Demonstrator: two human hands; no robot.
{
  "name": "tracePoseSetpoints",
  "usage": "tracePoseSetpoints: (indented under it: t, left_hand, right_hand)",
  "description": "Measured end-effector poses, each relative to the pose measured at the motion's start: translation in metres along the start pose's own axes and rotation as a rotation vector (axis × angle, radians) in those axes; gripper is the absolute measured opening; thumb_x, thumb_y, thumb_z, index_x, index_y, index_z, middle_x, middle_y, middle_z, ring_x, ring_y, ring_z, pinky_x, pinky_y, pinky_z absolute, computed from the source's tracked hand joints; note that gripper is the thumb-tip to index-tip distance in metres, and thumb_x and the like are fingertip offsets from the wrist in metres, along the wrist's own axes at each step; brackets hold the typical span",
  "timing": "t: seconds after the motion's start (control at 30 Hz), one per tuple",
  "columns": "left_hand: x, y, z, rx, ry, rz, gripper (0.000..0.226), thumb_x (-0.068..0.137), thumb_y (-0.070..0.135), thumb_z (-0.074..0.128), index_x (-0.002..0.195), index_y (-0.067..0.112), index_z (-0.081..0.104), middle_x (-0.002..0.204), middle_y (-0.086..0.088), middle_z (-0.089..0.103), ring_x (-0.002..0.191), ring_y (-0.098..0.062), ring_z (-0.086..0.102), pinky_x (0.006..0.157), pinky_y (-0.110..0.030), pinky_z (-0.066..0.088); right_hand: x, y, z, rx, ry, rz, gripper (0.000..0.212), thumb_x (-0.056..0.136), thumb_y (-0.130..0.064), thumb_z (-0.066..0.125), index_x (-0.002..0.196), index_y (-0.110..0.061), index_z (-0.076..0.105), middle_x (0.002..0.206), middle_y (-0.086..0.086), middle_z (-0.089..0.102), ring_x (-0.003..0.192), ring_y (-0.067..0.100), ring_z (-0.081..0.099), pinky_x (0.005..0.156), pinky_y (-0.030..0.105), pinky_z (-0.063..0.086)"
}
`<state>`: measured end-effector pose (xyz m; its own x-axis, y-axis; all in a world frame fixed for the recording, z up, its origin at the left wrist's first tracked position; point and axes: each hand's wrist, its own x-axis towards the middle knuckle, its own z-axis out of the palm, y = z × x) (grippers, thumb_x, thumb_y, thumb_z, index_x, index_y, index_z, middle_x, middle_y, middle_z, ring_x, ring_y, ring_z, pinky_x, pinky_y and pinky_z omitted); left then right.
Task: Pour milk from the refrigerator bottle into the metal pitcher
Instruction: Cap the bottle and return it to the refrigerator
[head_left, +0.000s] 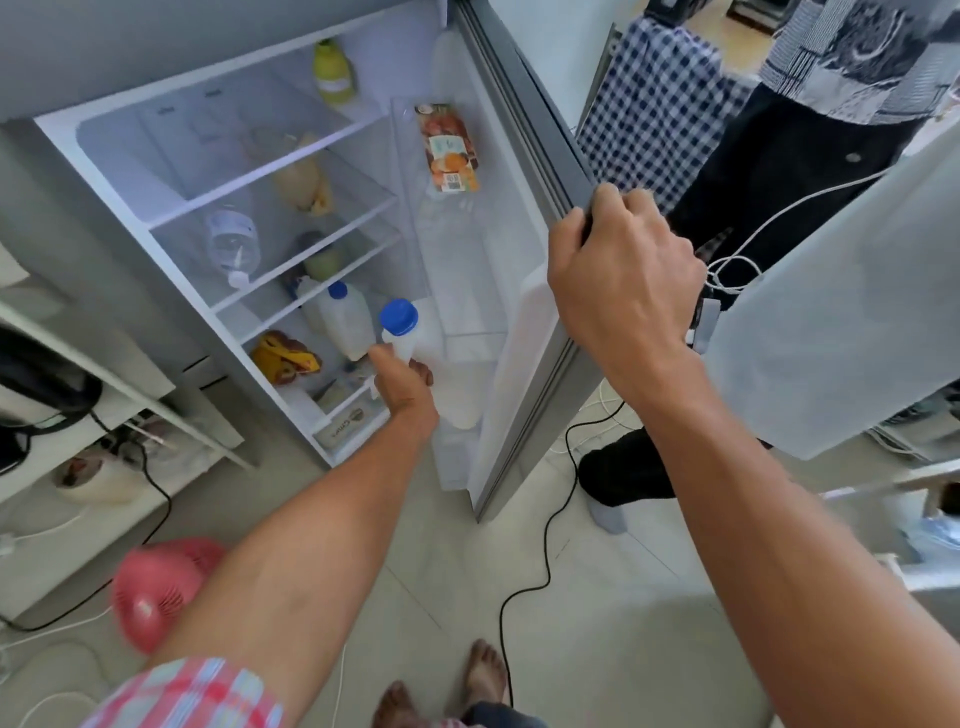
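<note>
The head camera shows the white plastic milk bottle with a blue cap (415, 343) standing upright in the lower door rack, the left hand (405, 387) wrapped round its neck, the right hand (618, 275) above, clamped on the grey refrigerator door (524, 156) edge.

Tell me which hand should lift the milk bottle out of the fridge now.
Left. The left hand is already wrapped around the blue-capped milk bottle at the door shelf, while the right hand grips the edge of the fridge door.
</note>
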<state>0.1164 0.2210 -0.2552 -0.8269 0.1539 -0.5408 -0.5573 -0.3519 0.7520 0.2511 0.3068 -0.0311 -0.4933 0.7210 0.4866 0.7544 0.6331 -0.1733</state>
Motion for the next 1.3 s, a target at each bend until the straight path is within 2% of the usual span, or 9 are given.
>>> tracePoseSetpoints:
  t: [0.27, 0.5, 0.73, 0.83, 0.93, 1.03, 1.13, 1.23, 1.3]
  left_hand:
    - [0.002, -0.012, 0.007, 0.46, -0.287, 0.022, 0.03, 0.089, 0.04, 0.039, 0.074, 0.016, 0.048, 0.057, -0.002, 0.048, 0.053, -0.014, 0.043, 0.061, -0.033, 0.037]
    - [0.002, -0.007, 0.001, 0.763, -0.423, 0.101, 0.048, 0.095, 0.024, 0.039, 0.048, 0.016, 0.05, 0.068, -0.012, 0.06, 0.068, -0.025, 0.055, 0.071, -0.036, 0.045]
    - [-0.019, 0.031, -0.017, 0.828, -0.338, 0.24, 0.021, 0.093, 0.02, 0.05, 0.079, 0.013, 0.062, 0.084, -0.012, 0.069, 0.075, -0.022, 0.061, 0.069, -0.032, 0.046]
    - [-0.025, 0.059, -0.021, 0.766, -0.335, 0.276, 0.027, 0.093, 0.031, 0.048, 0.097, 0.015, 0.07, 0.101, -0.006, 0.074, 0.091, -0.026, 0.07, 0.084, -0.04, 0.057]
    - [-0.039, 0.089, -0.022, 0.762, -0.319, 0.376, 0.039, 0.095, 0.041, 0.045, 0.115, 0.02, 0.072, 0.114, 0.0, 0.074, 0.108, -0.02, 0.068, 0.1, -0.047, 0.053]
    - [-0.062, 0.116, -0.023, 0.722, -0.294, 0.472, 0.033, 0.099, 0.035, 0.047, 0.105, 0.02, 0.076, 0.108, -0.007, 0.076, 0.103, -0.02, 0.068, 0.092, -0.043, 0.054]
    - [-0.07, 0.134, -0.032, 0.692, -0.249, 0.499, 0.036, 0.098, 0.035, 0.049, 0.088, 0.01, 0.072, 0.085, -0.012, 0.068, 0.08, -0.021, 0.058, 0.074, -0.041, 0.048]
    - [-0.071, 0.152, -0.043, 0.665, -0.213, 0.506, 0.034, 0.103, 0.031, 0.047, 0.079, 0.017, 0.066, 0.077, 0.001, 0.062, 0.077, -0.017, 0.054, 0.073, -0.035, 0.042]
    - [-0.066, 0.164, -0.049, 0.679, -0.224, 0.467, 0.033, 0.104, 0.038, 0.044, 0.084, 0.022, 0.066, 0.077, 0.002, 0.063, 0.079, -0.017, 0.057, 0.079, -0.035, 0.045]
  right_hand:
    - [0.002, 0.004, 0.001, 0.011, -0.004, -0.002, 0.043, 0.105, -0.037, 0.034, 0.111, -0.007, 0.064, 0.107, 0.008, 0.063, 0.072, 0.03, 0.048, 0.065, 0.036, 0.031]
    - [0.001, 0.003, 0.004, 0.013, 0.025, -0.022, 0.043, 0.104, -0.037, 0.034, 0.108, -0.007, 0.065, 0.106, 0.009, 0.065, 0.07, 0.029, 0.051, 0.063, 0.036, 0.033]
    - [-0.003, -0.004, -0.003, -0.003, -0.009, -0.042, 0.041, 0.106, -0.032, 0.033, 0.113, -0.005, 0.063, 0.109, 0.012, 0.065, 0.082, 0.038, 0.067, 0.062, 0.036, 0.032]
    - [-0.008, -0.009, -0.008, -0.01, -0.048, -0.085, 0.039, 0.107, -0.028, 0.032, 0.119, -0.002, 0.059, 0.112, 0.014, 0.067, 0.087, 0.039, 0.07, 0.062, 0.036, 0.031]
    - [-0.013, -0.02, -0.01, -0.008, -0.109, -0.128, 0.037, 0.103, -0.019, 0.036, 0.126, 0.004, 0.055, 0.114, 0.018, 0.069, 0.094, 0.041, 0.071, 0.061, 0.035, 0.032]
    - [-0.017, -0.038, -0.013, 0.104, -0.175, -0.15, 0.035, 0.098, -0.014, 0.039, 0.123, 0.007, 0.053, 0.112, 0.021, 0.069, 0.095, 0.042, 0.071, 0.065, 0.034, 0.036]
    - [-0.022, -0.056, -0.017, 0.267, -0.249, -0.18, 0.036, 0.104, -0.029, 0.037, 0.117, -0.001, 0.056, 0.115, 0.021, 0.067, 0.101, 0.043, 0.067, 0.072, 0.039, 0.039]
    - [-0.024, -0.071, -0.017, 0.412, -0.343, -0.219, 0.046, 0.105, -0.048, 0.034, 0.112, -0.01, 0.059, 0.119, 0.015, 0.063, 0.104, 0.041, 0.061, 0.08, 0.045, 0.043]
    - [-0.02, -0.079, -0.008, 0.528, -0.417, -0.266, 0.052, 0.102, -0.059, 0.035, 0.103, -0.014, 0.06, 0.122, 0.01, 0.059, 0.106, 0.036, 0.058, 0.081, 0.042, 0.043]
